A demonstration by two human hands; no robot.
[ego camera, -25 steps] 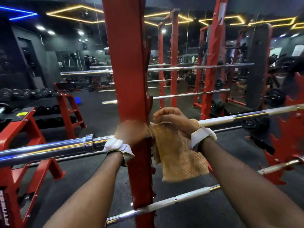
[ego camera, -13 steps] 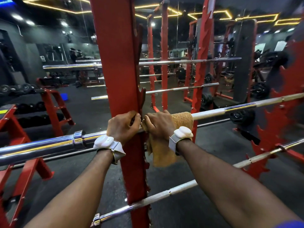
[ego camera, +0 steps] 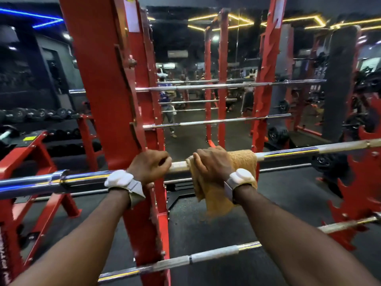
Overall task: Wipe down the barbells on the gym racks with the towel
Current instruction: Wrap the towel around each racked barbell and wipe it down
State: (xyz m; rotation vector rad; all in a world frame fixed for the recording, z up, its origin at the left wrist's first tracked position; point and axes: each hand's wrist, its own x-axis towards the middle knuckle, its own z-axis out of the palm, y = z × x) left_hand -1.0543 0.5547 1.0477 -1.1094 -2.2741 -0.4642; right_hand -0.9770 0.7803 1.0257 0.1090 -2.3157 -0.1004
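Observation:
A chrome barbell [ego camera: 309, 151] lies across the red rack at about chest height, running from lower left to upper right. My left hand [ego camera: 149, 167] grips its shaft just right of the red upright [ego camera: 107, 100]. An orange-tan towel [ego camera: 243, 159] is draped over the bar, its loose end hanging below. My right hand [ego camera: 212, 164] is closed over the towel and the bar, a short gap of bare shaft away from my left hand. A second barbell [ego camera: 206, 255] rests lower on the same rack, beneath my forearms.
More barbells [ego camera: 216, 86] sit on a red rack [ego camera: 266, 79] farther back, with a mirror behind them. A dumbbell rack [ego camera: 41, 114] stands at the left. Red frame pieces [ego camera: 367, 182] rise at the right edge. The floor is dark rubber.
My right hand with the towel has slid right along the bar, away from the upright, opening a gap of bare shaft between my hands. The view has shifted and tilted.

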